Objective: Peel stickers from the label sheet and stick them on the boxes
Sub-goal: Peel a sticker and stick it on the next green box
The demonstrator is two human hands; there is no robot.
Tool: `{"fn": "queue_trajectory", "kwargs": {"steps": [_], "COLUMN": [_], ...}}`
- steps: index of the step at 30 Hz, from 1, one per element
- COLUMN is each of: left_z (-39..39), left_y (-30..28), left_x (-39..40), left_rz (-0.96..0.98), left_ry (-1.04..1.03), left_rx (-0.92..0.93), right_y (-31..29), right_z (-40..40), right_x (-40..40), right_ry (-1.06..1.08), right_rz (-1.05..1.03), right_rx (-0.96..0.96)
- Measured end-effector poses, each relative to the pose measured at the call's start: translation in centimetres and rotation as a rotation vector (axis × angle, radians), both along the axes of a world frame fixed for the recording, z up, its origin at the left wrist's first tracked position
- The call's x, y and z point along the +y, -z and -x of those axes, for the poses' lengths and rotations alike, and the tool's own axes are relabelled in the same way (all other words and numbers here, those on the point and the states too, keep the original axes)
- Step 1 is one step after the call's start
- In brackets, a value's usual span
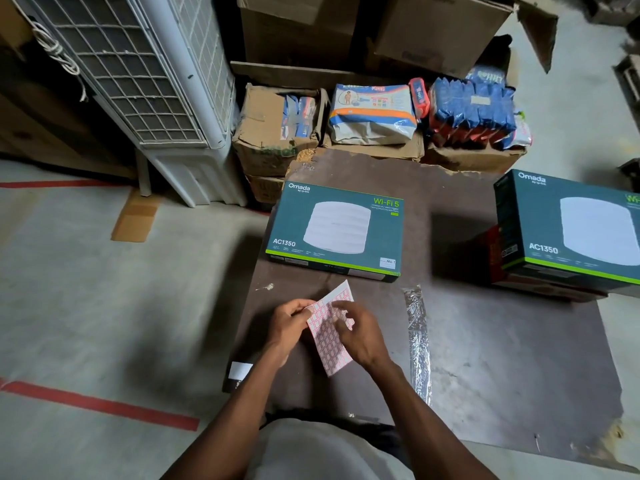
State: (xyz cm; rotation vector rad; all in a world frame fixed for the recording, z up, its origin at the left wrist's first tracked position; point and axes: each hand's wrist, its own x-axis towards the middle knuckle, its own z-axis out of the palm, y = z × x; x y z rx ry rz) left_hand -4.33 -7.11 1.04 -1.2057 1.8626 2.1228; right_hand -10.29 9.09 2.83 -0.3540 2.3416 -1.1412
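Observation:
A white label sheet (329, 344) with a grid of red-bordered stickers hovers over the dark brown board (485, 358). My left hand (289, 323) pinches its upper left edge. My right hand (360, 332) lies across the sheet's right side, fingertips on the stickers near the top. Whether a sticker is lifted I cannot tell. A dark green Omada Wi-Fi 5 box (337, 230) lies flat on the board just beyond my hands. A second identical box (571, 233) sits at the right edge, stacked on a red box (491, 258).
A white air cooler (156, 81) stands at the back left. Worn cardboard cartons (273, 133) with diaper packs (372, 112) and blue packets (474, 109) line the far edge. Clear tape (417, 337) runs across the board. Red tape lines (100, 405) mark the concrete floor.

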Motion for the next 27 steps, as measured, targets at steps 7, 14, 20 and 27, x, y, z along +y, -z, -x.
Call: {"fn": "queue_trajectory", "kwargs": {"steps": [7,14,20,27], "left_z": [0.4,0.6,1.0,1.2], "left_y": [-6.3,-11.8,-14.8,-16.1], "left_x": [0.7,1.3,1.5,1.4], "left_rz": [-0.110,-0.167,-0.177,-0.077], "left_ry": [-0.062,-0.080,-0.081,-0.053], "left_rx": [0.161,0.319,0.413,0.473], "right_y": [-5.6,-10.9,-13.4,-15.7], "right_z": [0.8,0.8,0.7,0.6], "right_x": [-1.7,-2.3,-2.4,-2.2], "right_ry": [0.089,0.180,0.229,0.259], "right_rz": [0.177,0.352,0.427,0.497], "right_rx": [0.081,0.100,0.080,0.060]}}
